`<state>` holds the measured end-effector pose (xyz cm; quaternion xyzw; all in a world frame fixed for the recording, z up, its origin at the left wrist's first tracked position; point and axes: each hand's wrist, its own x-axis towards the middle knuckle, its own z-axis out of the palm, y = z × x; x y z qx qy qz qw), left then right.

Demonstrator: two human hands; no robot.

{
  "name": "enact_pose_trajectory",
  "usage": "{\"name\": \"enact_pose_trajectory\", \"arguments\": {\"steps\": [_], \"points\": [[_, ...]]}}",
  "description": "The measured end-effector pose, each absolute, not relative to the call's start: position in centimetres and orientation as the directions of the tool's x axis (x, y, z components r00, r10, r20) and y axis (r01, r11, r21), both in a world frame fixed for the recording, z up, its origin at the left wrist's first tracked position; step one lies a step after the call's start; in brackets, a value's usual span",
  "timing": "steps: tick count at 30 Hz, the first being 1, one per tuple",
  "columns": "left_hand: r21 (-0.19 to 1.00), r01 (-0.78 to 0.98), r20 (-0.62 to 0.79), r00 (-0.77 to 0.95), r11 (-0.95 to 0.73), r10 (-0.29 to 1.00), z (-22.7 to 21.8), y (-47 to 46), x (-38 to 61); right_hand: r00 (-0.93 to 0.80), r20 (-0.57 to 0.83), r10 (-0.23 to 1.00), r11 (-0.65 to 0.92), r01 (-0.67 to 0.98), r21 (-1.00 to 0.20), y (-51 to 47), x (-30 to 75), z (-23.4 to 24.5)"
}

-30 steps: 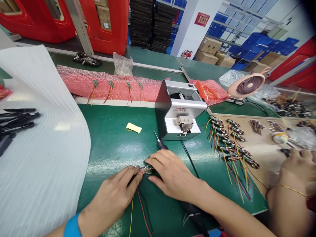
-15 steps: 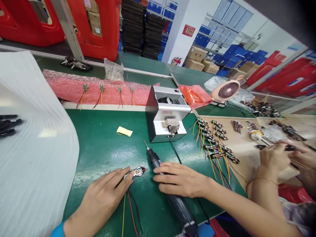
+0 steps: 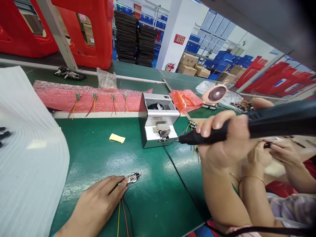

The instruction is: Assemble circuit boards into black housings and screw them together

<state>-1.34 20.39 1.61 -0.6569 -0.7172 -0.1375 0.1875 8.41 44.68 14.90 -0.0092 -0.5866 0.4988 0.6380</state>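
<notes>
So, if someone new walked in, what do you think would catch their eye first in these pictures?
Most likely the black electric screwdriver, raised close to the camera at the right in the person's right hand. Next comes the silver screw feeder, standing near the middle of the green bench. Beyond them, at the top left, the large red cases stand out.

- Electronics assembly workshop
- Electric screwdriver (image 3: 278,118) in the right hand (image 3: 224,141)
- Green bench mat (image 3: 103,158) under the left hand (image 3: 95,200)
- Screw feeder (image 3: 158,128) left of the right hand
- Blue crates (image 3: 222,58), cardboard boxes (image 3: 187,61), fire extinguisher (image 3: 170,67) far beyond both hands
</notes>
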Motion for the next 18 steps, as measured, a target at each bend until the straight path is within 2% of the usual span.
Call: {"name": "enact_pose_trajectory", "arguments": {"steps": [3,6,14,18], "points": [[-0.058,0.992,0.464,-0.076,0.116,0.883,1.5,20.6,-1.2,-0.155,0.812,0.563,0.54,-0.675,-0.503,44.8,6.2,14.1],[-0.051,0.991,0.489,-0.083,0.124,0.868,1.4,20.7,-1.2,-0.165,0.834,0.526,0.574,-0.655,-0.492,44.8,4.9,13.2],[-0.026,0.995,0.498,-0.073,0.099,0.864,1.2,20.7,-1.3,-0.381,0.757,0.531,0.61,-0.449,-0.653,45.1,3.8,12.4],[-0.003,0.994,0.504,-0.092,0.108,0.859,1.1,20.8,-1.1,-0.437,0.717,0.544,0.565,-0.441,-0.697,45.5,3.7,11.9]]}}
